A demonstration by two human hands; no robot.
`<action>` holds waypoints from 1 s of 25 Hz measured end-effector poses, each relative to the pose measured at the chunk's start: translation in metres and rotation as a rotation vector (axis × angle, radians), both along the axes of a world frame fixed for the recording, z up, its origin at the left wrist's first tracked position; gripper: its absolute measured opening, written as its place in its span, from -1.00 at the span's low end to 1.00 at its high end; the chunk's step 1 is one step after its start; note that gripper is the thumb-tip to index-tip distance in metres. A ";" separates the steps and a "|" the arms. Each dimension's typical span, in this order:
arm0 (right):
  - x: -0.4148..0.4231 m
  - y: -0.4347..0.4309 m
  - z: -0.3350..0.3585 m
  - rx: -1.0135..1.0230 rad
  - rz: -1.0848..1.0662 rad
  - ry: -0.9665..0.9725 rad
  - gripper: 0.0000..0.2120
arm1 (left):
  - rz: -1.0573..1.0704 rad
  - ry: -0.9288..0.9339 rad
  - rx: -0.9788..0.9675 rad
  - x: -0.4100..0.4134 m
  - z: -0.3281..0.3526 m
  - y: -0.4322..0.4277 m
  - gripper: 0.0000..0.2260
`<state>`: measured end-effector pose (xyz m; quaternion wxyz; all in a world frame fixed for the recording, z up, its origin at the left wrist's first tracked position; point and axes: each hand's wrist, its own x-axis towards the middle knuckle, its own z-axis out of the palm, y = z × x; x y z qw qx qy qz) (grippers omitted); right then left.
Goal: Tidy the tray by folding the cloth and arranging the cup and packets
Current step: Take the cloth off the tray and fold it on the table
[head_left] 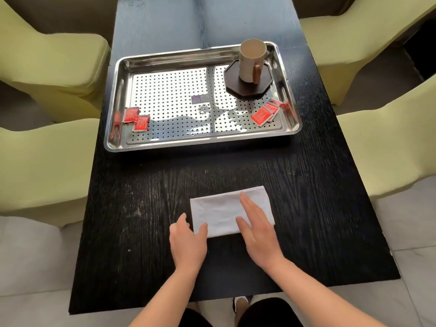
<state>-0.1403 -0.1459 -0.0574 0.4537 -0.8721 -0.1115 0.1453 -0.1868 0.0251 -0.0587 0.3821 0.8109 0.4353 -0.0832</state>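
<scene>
White folded cloth [217, 208] on black counter [141, 208].
Right hand [257, 228] flat on it; left hand [186, 241] open, thumb touching its corner; cup [251, 60], packets [263, 115] in tray [203, 145].

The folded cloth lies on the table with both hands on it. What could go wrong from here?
The cloth is only pressed flat by the right hand, with the left hand at its corner; lifting it carelessly may undo the fold. The tall cup on its coaster stands near some packets in the tray; reaching for them might knock it over.
</scene>
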 end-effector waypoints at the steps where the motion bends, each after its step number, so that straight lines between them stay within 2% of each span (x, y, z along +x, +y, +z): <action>1: 0.000 0.015 0.003 0.149 -0.108 0.176 -0.53 | 0.074 0.026 -0.070 0.003 0.001 0.000 -0.40; 2: 0.003 0.028 0.006 0.265 -0.197 0.308 -0.54 | 0.129 0.056 -0.110 0.007 0.002 0.000 -0.43; 4: 0.009 0.045 0.009 0.374 -0.284 0.430 -0.56 | 0.195 0.096 -0.131 0.013 0.003 0.002 -0.55; 6: 0.016 0.053 0.009 0.404 -0.297 0.476 -0.56 | 0.223 0.106 -0.154 0.018 0.003 0.004 -0.72; 8: 0.019 0.055 0.008 0.390 -0.296 0.500 -0.54 | 0.200 0.120 -0.140 0.021 0.006 0.003 -0.81; 12: 0.017 0.054 0.006 0.397 -0.325 0.500 -0.56 | 0.175 0.086 -0.099 0.016 0.007 0.001 -0.85; 16: 0.011 0.055 0.004 0.397 -0.294 0.554 -0.55 | 0.312 -0.023 -0.358 0.015 0.009 0.011 -0.78; 20: -0.004 0.047 0.002 0.448 -0.329 0.536 -0.57 | 0.322 -0.098 -0.553 0.017 0.014 0.018 -0.91; 25: -0.032 0.036 -0.003 0.443 -0.389 0.513 -0.60 | 0.300 -0.163 -0.530 0.020 0.024 0.010 -0.92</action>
